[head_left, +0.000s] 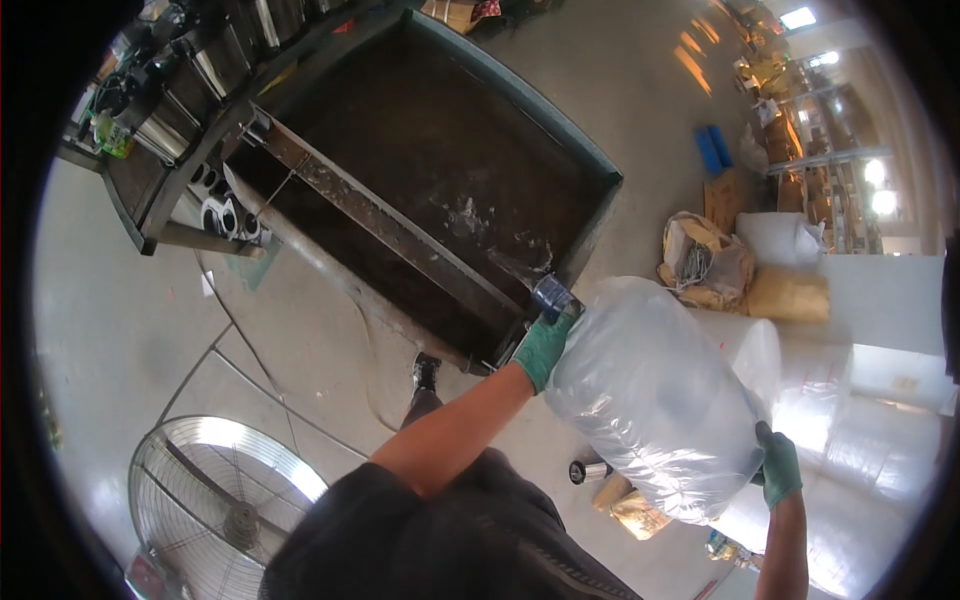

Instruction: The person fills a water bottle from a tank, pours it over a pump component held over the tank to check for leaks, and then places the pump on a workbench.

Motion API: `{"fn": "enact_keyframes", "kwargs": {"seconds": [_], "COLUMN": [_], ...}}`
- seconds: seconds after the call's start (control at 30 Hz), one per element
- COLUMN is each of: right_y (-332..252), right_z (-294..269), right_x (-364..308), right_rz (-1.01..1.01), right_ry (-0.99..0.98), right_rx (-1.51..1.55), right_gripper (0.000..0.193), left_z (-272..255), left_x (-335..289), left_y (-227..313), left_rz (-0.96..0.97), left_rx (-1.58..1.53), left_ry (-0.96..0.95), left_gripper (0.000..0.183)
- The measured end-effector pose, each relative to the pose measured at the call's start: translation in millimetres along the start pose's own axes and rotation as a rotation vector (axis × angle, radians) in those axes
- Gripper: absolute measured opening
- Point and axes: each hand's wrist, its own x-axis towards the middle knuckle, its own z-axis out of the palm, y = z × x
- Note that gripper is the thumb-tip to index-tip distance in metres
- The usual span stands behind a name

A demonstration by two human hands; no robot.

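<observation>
Bag [655, 390]: clear, puffed, shiny, creased; off trough [505, 85]'s near edge.
Left hand [545, 352]: grip round dark cylinder [552, 296].
Right hand [780, 468]: grip on bag's end.
Rolls [870, 440]: crowding bag's right.

Round caged fan [240, 524], blue box [708, 152]

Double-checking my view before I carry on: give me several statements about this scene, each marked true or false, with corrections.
1. The left hand and right hand are gloved in green. True.
2. The right hand touches the plastic bag. True.
3. The bag lies inside the metal tub. False: it is outside the metal tub.
4. A bar spans the tub. True.
5. The fan is at upper right. False: the fan is at lower left.
</observation>
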Motion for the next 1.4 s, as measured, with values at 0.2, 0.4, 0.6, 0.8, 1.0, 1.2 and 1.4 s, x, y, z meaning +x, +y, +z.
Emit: {"fn": "enact_keyframes", "kwargs": {"seconds": [0.2,0.4,0.6,0.8,1.0,1.2,1.4], "right_y": [-19.1,-20.6,-20.9,-21.1,-34.9,-34.0,-33.4], "right_z": [3.1,-1.0,-2.5,-4.0,1.9,-1.0,-5.6], "right_x": [-10.2,-8.8,-3.1,2.7,-2.6,-5.3,-8.4], "right_rz": [-0.008,-0.025,-0.032,-0.052,-0.065,-0.076,-0.077], "right_ry": [0.023,0.029,0.05,0.062,0.053,0.073,0.073], "right_rx": [-0.033,-0.05,-0.063,-0.068,-0.045,-0.042,-0.045], "right_gripper": [0.057,0.058,0.054,0.052,0.049,0.047,0.047], "left_z": [-1.8,-3.6,2.3,1.2,-7.0,0.0,7.5], "left_x": [-0.1,3.5,0.0,3.2,7.0,-1.4,-9.6], "left_y": [-0.9,-7.1,2.2,4.4,-4.8,4.2,10.6], "left_rz": [-0.06,-0.074,-0.091,-0.08,-0.052,-0.05,-0.061], "left_rx": [0.035,-0.028,0.052,0.005,-0.055,0.003,-0.025], "left_ry": [0.039,0.019,0.048,0.039,0.026,0.031,0.047], "left_gripper": [0.04,0.041,0.041,0.039,0.048,0.047,0.049]}}
